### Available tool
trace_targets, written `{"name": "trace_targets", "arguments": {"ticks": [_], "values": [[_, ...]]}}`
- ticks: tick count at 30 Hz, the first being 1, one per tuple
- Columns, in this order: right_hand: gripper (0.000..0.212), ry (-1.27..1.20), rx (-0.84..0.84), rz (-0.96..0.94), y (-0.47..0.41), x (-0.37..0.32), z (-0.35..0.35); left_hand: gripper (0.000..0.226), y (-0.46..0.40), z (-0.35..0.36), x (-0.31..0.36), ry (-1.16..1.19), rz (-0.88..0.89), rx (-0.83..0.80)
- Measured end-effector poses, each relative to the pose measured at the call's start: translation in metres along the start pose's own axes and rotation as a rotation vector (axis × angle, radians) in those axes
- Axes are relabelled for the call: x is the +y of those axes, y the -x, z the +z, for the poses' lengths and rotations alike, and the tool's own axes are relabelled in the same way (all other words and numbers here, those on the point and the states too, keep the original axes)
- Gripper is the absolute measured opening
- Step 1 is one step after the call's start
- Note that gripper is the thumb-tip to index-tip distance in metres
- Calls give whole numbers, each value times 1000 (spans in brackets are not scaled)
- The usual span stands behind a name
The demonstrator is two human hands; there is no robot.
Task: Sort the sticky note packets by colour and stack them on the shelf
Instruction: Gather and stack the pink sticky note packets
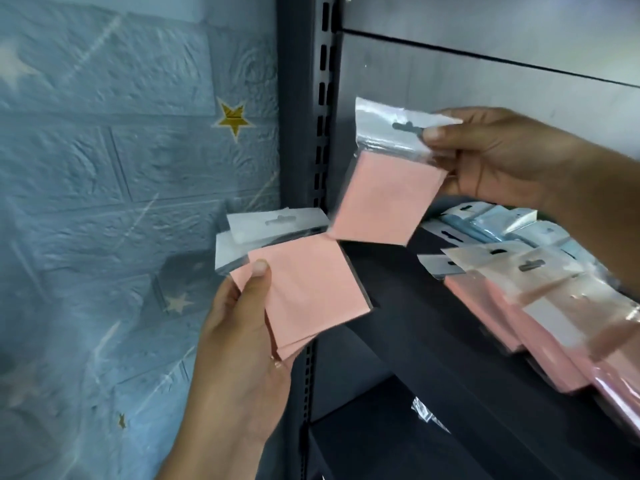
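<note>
My left hand (242, 334) grips a small stack of pink sticky note packets (308, 289), thumb on top, held in front of the shelf's left upright. My right hand (502, 157) pinches the clear header of a single pink packet (388, 199), which hangs tilted just above the left-hand stack; their corners nearly touch. On the dark shelf (415, 306) to the right lies a row of pink packets (512, 306) leaning on each other, and behind them several pale blue packets (491, 223).
A slotted black upright (323, 98) stands at the shelf's left edge, with a grey back panel (485, 81) behind. A blue brick-pattern wall with stars (121, 168) fills the left. A lower shelf (398, 445) holds a bit of clear plastic (426, 414).
</note>
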State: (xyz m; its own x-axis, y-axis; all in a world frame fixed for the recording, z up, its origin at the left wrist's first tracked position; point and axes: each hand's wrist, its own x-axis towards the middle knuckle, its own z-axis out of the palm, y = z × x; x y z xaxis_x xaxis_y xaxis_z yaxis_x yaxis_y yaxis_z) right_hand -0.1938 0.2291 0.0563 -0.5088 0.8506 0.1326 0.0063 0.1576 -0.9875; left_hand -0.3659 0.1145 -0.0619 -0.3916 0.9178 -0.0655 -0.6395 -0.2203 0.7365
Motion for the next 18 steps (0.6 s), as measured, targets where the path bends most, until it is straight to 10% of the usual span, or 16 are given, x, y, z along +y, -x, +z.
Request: {"name": "trace_targets", "arguments": {"ticks": [9,18], "values": [[10,111,-20,188,0,15,34,41,6,10,-4,37,-140,-38],[10,356,239,-24,-2,21,49,45,4,25,0,-57,29,-206]]}}
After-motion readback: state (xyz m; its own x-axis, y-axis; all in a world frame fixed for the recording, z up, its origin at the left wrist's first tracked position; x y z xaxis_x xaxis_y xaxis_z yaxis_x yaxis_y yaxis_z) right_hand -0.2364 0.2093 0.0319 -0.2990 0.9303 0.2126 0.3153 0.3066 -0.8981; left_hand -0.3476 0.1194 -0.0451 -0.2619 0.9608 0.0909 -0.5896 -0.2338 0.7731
